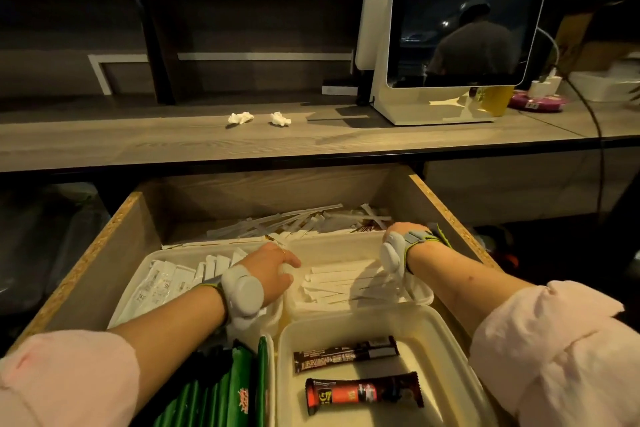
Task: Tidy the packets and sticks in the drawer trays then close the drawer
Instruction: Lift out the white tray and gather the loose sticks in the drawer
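Note:
The wooden drawer [114, 246] stands pulled out below the counter. A white tray [332, 243] of white paper sticks [339, 279] sits in its middle. My left hand [273, 270] curls over that tray's left rim. My right hand [398, 232] hooks over its far right corner, fingers hidden below the rim. To the left, another tray holds clear packets [162, 282]. Loose wrapped sticks [294, 222] lie jumbled at the drawer's back. The front right tray [433, 329] holds a dark brown coffee stick [346, 354] and a red-black one [363, 395]. Green packets [221, 395] stand at the front left.
Above the drawer runs a grey wooden counter [173, 139] with two crumpled tissues [240, 118] [280, 118]. A white touchscreen terminal [460, 21] stands at the right, and a black cable [595, 135] hangs over the counter edge beyond it.

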`<control>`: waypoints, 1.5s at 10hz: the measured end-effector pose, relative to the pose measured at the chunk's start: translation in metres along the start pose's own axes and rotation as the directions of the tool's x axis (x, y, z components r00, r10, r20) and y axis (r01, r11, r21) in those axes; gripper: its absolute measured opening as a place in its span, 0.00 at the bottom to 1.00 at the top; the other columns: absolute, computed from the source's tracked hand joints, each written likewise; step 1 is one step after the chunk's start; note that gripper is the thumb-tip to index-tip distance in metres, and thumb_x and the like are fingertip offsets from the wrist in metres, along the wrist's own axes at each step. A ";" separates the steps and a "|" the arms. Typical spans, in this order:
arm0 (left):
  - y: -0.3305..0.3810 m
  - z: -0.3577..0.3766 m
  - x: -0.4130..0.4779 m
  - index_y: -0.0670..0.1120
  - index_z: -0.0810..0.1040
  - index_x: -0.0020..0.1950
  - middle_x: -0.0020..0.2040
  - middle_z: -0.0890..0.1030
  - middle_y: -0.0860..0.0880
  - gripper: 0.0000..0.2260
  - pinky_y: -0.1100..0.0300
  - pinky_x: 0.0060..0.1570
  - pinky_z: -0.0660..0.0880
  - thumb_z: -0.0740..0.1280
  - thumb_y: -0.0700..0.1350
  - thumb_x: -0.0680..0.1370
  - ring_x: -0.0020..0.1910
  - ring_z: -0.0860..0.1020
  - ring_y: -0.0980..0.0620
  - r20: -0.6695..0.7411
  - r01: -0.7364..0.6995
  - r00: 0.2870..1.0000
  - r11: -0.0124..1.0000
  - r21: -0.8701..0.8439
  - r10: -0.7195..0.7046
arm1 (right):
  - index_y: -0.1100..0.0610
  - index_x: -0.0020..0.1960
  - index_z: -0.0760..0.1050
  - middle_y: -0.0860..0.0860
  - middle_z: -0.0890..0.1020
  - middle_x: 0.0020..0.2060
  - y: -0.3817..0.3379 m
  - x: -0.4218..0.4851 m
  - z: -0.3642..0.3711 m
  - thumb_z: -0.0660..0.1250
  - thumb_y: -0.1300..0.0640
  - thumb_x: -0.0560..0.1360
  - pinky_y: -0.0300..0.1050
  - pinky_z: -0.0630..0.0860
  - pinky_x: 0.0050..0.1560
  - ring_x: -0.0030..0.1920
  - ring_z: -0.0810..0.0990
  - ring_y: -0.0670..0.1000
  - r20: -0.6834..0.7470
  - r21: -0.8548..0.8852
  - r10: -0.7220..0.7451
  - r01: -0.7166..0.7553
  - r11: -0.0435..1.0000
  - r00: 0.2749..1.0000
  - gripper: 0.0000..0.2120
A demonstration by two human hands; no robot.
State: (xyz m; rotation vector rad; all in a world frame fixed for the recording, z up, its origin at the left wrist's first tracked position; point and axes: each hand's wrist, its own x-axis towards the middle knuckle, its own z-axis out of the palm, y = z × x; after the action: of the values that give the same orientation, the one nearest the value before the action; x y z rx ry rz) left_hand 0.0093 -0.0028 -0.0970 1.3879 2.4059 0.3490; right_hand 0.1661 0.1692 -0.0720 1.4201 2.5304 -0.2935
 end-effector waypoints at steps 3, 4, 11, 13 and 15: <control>-0.004 -0.001 -0.001 0.48 0.64 0.73 0.67 0.75 0.45 0.24 0.56 0.61 0.71 0.60 0.54 0.79 0.63 0.75 0.45 -0.120 0.196 0.962 0.925 -0.326 -0.246 | 0.60 0.35 0.72 0.60 0.77 0.49 0.014 -0.005 -0.040 0.60 0.64 0.76 0.43 0.67 0.48 0.44 0.78 0.57 -0.177 0.238 0.068 -0.025 0.971 0.982 0.11; 0.011 -0.020 -0.010 0.47 0.66 0.71 0.67 0.74 0.44 0.20 0.56 0.57 0.70 0.59 0.52 0.80 0.58 0.75 0.47 -0.159 0.063 0.966 0.785 -0.616 -0.202 | 0.59 0.42 0.75 0.57 0.77 0.52 0.013 0.000 -0.050 0.58 0.63 0.77 0.49 0.71 0.55 0.57 0.76 0.59 -0.242 0.365 0.062 0.032 0.930 0.968 0.09; -0.092 -0.170 -0.090 0.52 0.69 0.58 0.45 0.74 0.47 0.13 0.49 0.52 0.72 0.55 0.58 0.80 0.45 0.74 0.46 -0.265 0.297 0.808 0.752 -0.588 -0.526 | 0.62 0.69 0.66 0.62 0.76 0.60 -0.190 -0.014 0.023 0.58 0.61 0.80 0.51 0.78 0.47 0.58 0.79 0.61 0.290 0.900 -0.427 -0.092 0.427 0.857 0.18; -0.110 -0.165 -0.090 0.50 0.69 0.55 0.54 0.76 0.42 0.08 0.53 0.49 0.68 0.57 0.53 0.80 0.44 0.72 0.48 -0.263 0.435 0.770 0.780 -0.450 -0.581 | 0.62 0.68 0.68 0.57 0.78 0.48 -0.196 -0.020 0.045 0.58 0.62 0.80 0.44 0.78 0.30 0.29 0.80 0.50 0.337 0.801 -0.492 0.030 0.598 0.803 0.17; -0.119 -0.169 -0.091 0.49 0.65 0.72 0.68 0.73 0.42 0.25 0.49 0.59 0.71 0.67 0.46 0.76 0.63 0.74 0.41 -0.424 0.486 0.712 0.829 -0.276 -0.559 | 0.59 0.71 0.64 0.59 0.75 0.62 -0.198 -0.014 0.045 0.55 0.63 0.81 0.48 0.76 0.45 0.47 0.78 0.55 0.341 0.820 -0.506 0.014 0.573 0.792 0.19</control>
State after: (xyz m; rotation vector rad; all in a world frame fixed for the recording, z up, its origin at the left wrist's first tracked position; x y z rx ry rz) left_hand -0.1108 -0.1475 0.0280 0.5214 2.9704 0.7765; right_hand 0.0077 0.0438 -0.0980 0.8628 2.1256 -1.8016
